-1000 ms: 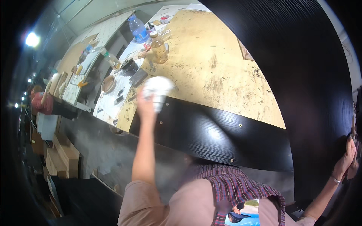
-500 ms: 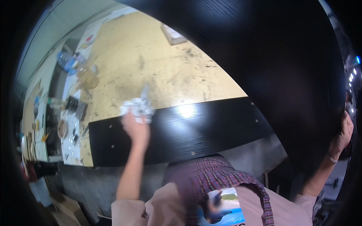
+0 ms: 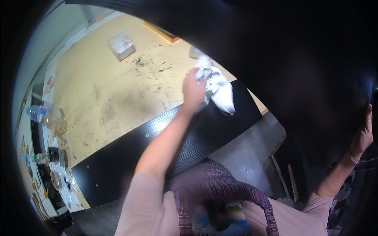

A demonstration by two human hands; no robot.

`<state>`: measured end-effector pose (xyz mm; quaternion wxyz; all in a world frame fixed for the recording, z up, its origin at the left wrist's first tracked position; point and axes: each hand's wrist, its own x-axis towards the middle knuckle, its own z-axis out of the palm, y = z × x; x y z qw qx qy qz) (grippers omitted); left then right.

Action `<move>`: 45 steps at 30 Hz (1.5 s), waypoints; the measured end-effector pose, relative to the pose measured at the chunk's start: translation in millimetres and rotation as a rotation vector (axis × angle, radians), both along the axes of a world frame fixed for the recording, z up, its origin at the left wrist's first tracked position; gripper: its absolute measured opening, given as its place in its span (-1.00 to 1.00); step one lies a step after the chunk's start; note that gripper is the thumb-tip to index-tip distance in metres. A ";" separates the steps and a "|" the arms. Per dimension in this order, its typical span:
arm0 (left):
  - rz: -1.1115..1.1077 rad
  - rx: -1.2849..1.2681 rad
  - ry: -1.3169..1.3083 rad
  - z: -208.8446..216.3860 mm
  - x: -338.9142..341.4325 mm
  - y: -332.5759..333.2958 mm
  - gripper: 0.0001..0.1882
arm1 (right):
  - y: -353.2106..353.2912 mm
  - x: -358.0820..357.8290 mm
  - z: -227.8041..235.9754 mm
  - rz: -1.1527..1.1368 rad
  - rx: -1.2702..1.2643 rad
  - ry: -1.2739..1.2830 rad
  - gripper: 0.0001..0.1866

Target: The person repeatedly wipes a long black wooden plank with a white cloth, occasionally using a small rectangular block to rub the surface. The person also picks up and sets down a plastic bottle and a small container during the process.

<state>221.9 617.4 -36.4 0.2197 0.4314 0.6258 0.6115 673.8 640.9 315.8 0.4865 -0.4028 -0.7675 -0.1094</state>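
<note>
A wide sheet of pale yellow board (image 3: 118, 90) fills the upper left — flat, matte, scuffed and marked with dark smears and scratches. On it lie a small whitish wrapped block (image 3: 122, 45) near the far edge and a thin wooden strip (image 3: 161, 32) beyond. Across its near edge rests a long black panel (image 3: 118, 157), with a fine woodgrain texture, a faint sheen and a few small holes along it. A second, much larger dark panel (image 3: 307, 78) curves over the upper right; its surface is too dark to make out.

The left hand (image 3: 193, 92) is stretched out over the far end of the black panel, fingers closed around a crumpled white cloth (image 3: 216, 88) — soft, wrinkled, hanging down in a loose fold onto the panel's end. The right hand (image 3: 364, 135), with a thin bracelet at the wrist, is raised at the right edge against the big dark panel; its fingers look curled on the edge, though how firmly I cannot tell.

At far left a cluttered table (image 3: 43, 185) carries a clear plastic bottle (image 3: 36, 113), a glass jar (image 3: 58, 126) and small odds and ends. Grey concrete floor (image 3: 252, 157) shows below the panel, and a plaid garment (image 3: 220, 192) sits at the bottom centre.
</note>
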 end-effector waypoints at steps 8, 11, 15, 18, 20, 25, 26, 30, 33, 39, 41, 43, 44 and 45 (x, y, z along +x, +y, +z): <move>-1.681 -0.284 0.110 43.8 204.8 -81.7 -0.52 | -1.1 -13.0 4.7 0.131 -0.172 0.268 -0.64; -1.208 0.101 0.047 25.3 187.1 -45.8 -0.57 | -4.7 -25.4 -2.5 0.129 -0.201 0.202 -0.64; -0.634 -0.006 0.603 16.0 132.6 8.9 -0.86 | 5.8 -47.4 -8.5 0.170 -0.304 0.095 -0.66; -0.535 -0.146 0.791 10.4 101.0 -39.4 -0.66 | 16.2 -64.6 -18.7 0.233 -0.409 0.109 -0.65; -0.411 -0.103 0.783 -32.7 82.6 -97.7 -0.59 | 29.9 -93.3 -38.6 0.328 -0.450 0.080 -0.62; -0.073 -0.204 0.544 -18.8 31.0 -273.4 -0.63 | 52.9 -122.9 -81.3 0.366 -0.527 0.044 -0.63; 0.059 -0.250 0.542 -20.4 22.6 -302.7 -0.64 | 40.6 -153.4 -98.9 0.385 -0.443 0.109 -0.63; 0.349 -0.226 0.389 -16.1 17.6 -326.0 -0.71 | 48.1 -207.6 -98.6 0.649 -0.741 -0.180 -0.58; 0.305 -0.271 0.494 -0.2 18.4 -327.0 -0.63 | 40.9 -250.6 -116.1 0.756 -0.789 -0.258 -0.57; 1.045 -0.550 0.437 -38.6 -18.9 -528.8 -0.56 | 14.7 -314.8 -164.5 0.864 -1.046 -0.343 -0.62; 1.437 -0.512 -0.008 -44.4 -6.2 -621.7 -0.57 | 0.7 -336.4 -185.7 0.827 -1.118 -0.369 -0.62; 1.752 -0.239 -0.131 -39.8 21.4 -691.6 -0.61 | -9.9 -358.7 -212.1 0.940 -1.214 -0.354 -0.63; 1.783 -0.049 -0.188 -24.3 32.8 -694.3 -0.62 | -6.2 -365.6 -231.7 0.964 -1.247 -0.366 -0.63; 1.805 0.096 -0.221 -14.6 45.0 -699.1 -0.62 | -8.2 -373.9 -246.7 0.991 -1.280 -0.382 -0.63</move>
